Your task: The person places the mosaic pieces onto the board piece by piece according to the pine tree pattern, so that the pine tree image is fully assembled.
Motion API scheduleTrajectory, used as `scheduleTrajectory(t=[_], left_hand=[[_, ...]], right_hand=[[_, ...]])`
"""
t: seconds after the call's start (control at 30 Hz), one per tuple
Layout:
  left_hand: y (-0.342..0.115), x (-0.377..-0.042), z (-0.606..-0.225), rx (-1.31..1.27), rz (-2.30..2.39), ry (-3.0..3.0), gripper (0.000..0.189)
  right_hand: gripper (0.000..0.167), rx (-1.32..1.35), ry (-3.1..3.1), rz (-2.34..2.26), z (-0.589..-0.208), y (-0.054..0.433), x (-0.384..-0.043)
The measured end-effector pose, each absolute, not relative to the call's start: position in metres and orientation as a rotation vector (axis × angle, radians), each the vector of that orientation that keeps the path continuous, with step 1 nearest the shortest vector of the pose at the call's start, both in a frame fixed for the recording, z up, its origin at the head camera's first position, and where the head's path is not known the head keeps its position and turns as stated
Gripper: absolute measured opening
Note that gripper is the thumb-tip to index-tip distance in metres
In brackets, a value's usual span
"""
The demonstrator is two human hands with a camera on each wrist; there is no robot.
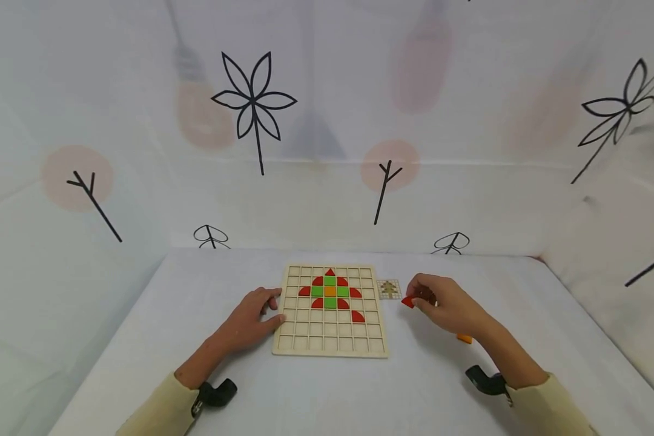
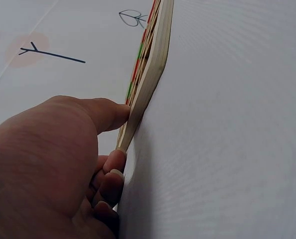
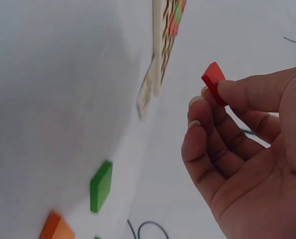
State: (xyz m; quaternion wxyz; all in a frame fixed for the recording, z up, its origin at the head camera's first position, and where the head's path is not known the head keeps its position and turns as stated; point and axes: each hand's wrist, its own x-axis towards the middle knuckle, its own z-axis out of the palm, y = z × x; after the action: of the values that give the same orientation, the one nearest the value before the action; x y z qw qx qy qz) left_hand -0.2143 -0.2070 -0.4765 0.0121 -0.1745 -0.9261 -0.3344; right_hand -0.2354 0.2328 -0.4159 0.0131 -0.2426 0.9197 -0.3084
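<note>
A square wooden grid board (image 1: 300, 344) lies on the white table, holding red and green tiles around one orange tile (image 1: 330, 291). One red quarter-round tile (image 1: 358, 317) sits apart, lower right of the group. My left hand (image 1: 253, 318) rests at the board's left edge, thumb and fingertips touching its side (image 2: 150, 82). To the right of the board, my right hand (image 1: 441, 300) pinches a small red tile (image 3: 215, 82) between thumb and fingers, above the table. Its full outline is partly hidden by the fingers.
A small pattern card (image 1: 389, 289) with a tree-like figure lies against the board's right side. Beneath the right forearm is an orange piece (image 1: 464, 338). A green piece (image 3: 101, 185) shows in the right wrist view. Patterned cloth (image 1: 316, 206) stands behind the table.
</note>
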Motion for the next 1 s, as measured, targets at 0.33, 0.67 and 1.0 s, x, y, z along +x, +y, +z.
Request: scheduleTrajectory(t=[0.33, 0.67, 1.0], left_hand=[[-0.207, -0.214, -0.475, -0.548, -1.049, -2.888, 0.059], [-0.207, -0.215, -0.475, -0.546, -1.047, -2.888, 0.060], [-0.208, -0.215, -0.476, -0.550, -1.071, -2.881, 0.059]], right_hand=[[0.018, -0.888, 2.747, -1.006, -0.422, 0.188, -0.240], [0.013, -1.029, 2.732, -1.005, -0.425, 0.158, -0.241], [0.012, -1.040, 2.777, -0.964, -0.428, 0.126, -0.240]])
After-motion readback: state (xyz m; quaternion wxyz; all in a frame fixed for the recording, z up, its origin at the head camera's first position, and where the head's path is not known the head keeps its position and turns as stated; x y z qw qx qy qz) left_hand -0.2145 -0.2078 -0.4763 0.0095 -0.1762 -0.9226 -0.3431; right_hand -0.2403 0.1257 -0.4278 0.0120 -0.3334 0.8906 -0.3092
